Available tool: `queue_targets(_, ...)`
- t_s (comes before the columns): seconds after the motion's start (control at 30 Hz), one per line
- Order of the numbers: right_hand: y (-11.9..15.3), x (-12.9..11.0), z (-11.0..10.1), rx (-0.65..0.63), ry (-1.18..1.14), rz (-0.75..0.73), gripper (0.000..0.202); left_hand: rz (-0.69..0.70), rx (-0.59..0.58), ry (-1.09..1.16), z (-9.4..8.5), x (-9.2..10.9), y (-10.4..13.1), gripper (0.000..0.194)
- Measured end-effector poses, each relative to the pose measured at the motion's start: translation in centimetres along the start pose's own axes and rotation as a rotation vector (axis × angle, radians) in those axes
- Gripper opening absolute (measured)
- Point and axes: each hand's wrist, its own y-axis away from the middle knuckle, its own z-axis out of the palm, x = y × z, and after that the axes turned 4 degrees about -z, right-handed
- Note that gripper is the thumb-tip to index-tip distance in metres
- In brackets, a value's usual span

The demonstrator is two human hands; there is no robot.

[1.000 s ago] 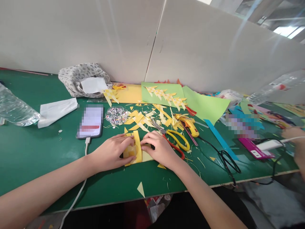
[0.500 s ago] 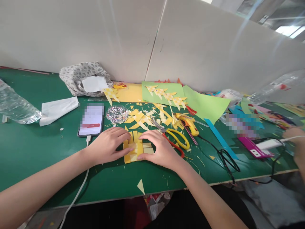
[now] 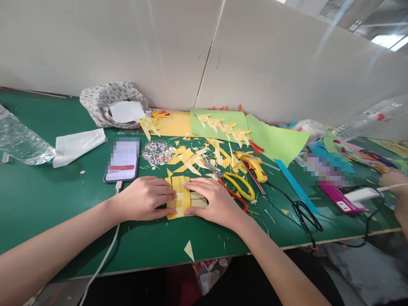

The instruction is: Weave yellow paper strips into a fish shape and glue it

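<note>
Head camera shows our left hand (image 3: 148, 198) pressing fingertips on the left side of the flat woven piece of yellow and cream paper strips (image 3: 179, 204), while our right hand (image 3: 213, 199) touches its right part, thumb and fingers spread. We have the piece lying near the front edge of the green table (image 3: 79, 238), between our hands, which stand apart. Behind it we see yellow paper scraps (image 3: 188, 159); just beside our right hand lie scissors with red and yellow handles (image 3: 237, 185).
</note>
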Motion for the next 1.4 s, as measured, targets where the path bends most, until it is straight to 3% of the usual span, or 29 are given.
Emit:
queue_targets(0.4, -0.1, 0.2, 0.2, 0.065, 0.149, 0.051, 0.05, -0.052, -0.176, 0.149, -0.2, -0.1, -0.6, 0.024)
queue_targets(0.73, 0.2, -0.4, 0.9, 0.159, 0.272, -0.165, 0.031, -0.079, -0.212, 0.145, -0.5, 0.0, -0.8, 0.019)
queue_targets(0.9, 0.3, -0.3, 1.3, 0.212, 0.29, -0.137, 0.031, -0.074, -0.214, 0.158, -0.4, 0.0, -0.8, 0.02)
queue_targets(1.4, 0.1, -1.0, 1.1, 0.013, 0.239, -0.134, 0.039, -0.099, -0.173, 0.029, -0.9, 0.3, -0.9, 0.024)
